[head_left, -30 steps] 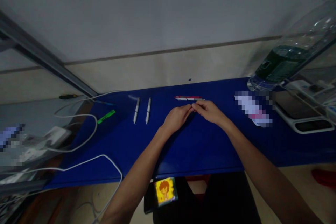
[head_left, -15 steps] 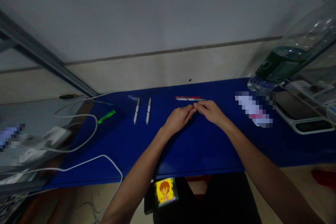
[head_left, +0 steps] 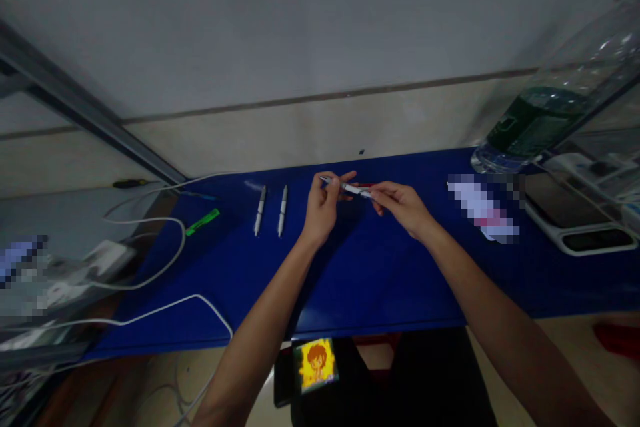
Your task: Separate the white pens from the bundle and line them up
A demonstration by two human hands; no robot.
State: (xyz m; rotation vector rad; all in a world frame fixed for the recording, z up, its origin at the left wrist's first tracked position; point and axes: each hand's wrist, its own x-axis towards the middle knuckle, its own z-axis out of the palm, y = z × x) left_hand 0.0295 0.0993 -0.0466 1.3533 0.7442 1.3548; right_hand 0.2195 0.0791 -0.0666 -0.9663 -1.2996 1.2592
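A white pen [head_left: 352,189] is held between my two hands above the blue table [head_left: 350,280]. My left hand [head_left: 324,205] grips its pointed end between thumb and fingers, with some fingers stretched out behind it. My right hand [head_left: 398,204] pinches the other end. Behind the hands lies a red pen [head_left: 367,185], mostly hidden. Two white pens, one [head_left: 260,211] beside the other [head_left: 283,211], lie upright in view and apart, left of my left hand.
Further left lie a green strip [head_left: 203,222] and a white cable [head_left: 183,240]. At right are a blurred-out item [head_left: 483,208], a large plastic bottle [head_left: 535,123] and a white device [head_left: 575,213]. A phone [head_left: 317,365] with a lit screen rests on my lap.
The white pen has come up off the table into both hands. My left hand has moved up and left, and its fingers have spread. My right hand has turned slightly.
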